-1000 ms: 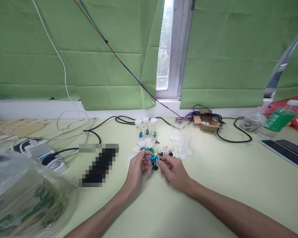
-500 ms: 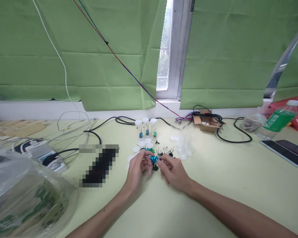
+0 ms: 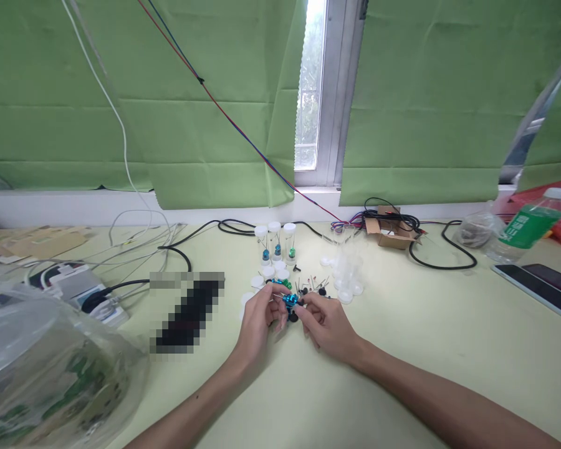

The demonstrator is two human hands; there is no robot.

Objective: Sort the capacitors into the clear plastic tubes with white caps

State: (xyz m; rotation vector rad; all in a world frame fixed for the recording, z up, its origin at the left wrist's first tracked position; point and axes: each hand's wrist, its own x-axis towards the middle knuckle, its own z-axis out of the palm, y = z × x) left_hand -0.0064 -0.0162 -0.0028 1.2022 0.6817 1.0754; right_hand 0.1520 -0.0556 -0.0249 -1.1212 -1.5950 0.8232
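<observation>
A small shiny blue part (image 3: 290,299) with a thin metal shaft is held up between my two hands. The fingers of my left hand (image 3: 260,313) are closed round its shaft at the left side. From the right, my right hand (image 3: 328,323) pinches a small dark piece (image 3: 301,302) at the blue part's other end; my fingertips hide most of it. Just below the blue part lies a black round piece (image 3: 293,317). Green and blue parts (image 3: 285,283) lie behind my left fingers, and several metal pins with black heads (image 3: 322,291) are scattered behind my right hand.
Three clear tubes with white caps (image 3: 275,243) stand behind, holding blue and green parts. White caps (image 3: 268,272) and empty clear tubes (image 3: 348,274) flank the pile. A plastic bag (image 3: 60,374) and power strip (image 3: 98,293) are left; a cardboard box (image 3: 390,234), bottle (image 3: 526,227) and phones (image 3: 535,290) right.
My hands keep the same hold on the blue part. The right fingertips have shifted very slightly at its dark end, where a little more of the dark piece shows.
</observation>
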